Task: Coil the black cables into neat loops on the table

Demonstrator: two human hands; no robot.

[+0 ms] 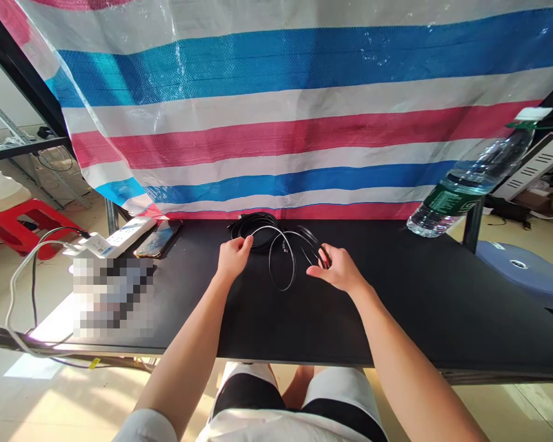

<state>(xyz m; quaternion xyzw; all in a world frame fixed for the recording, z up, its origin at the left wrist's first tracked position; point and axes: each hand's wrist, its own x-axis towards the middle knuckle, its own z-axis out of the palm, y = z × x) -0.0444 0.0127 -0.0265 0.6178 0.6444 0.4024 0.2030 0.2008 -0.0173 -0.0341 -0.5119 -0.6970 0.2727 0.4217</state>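
Note:
A thin black cable loops in the air between my two hands, above the black tabletop. My left hand pinches one stretch of it between thumb and fingers. Several turns of the cable lie across the fingers of my right hand, which are curled round them with the thumb held out. Just behind my left hand, a coiled black cable rests near the table's back edge.
A white power strip with plugged-in leads and a phone lie at the left, beside a pixelated patch. A tilted water bottle is at the right. Striped sheeting hangs behind; a red stool and blue stool flank the table.

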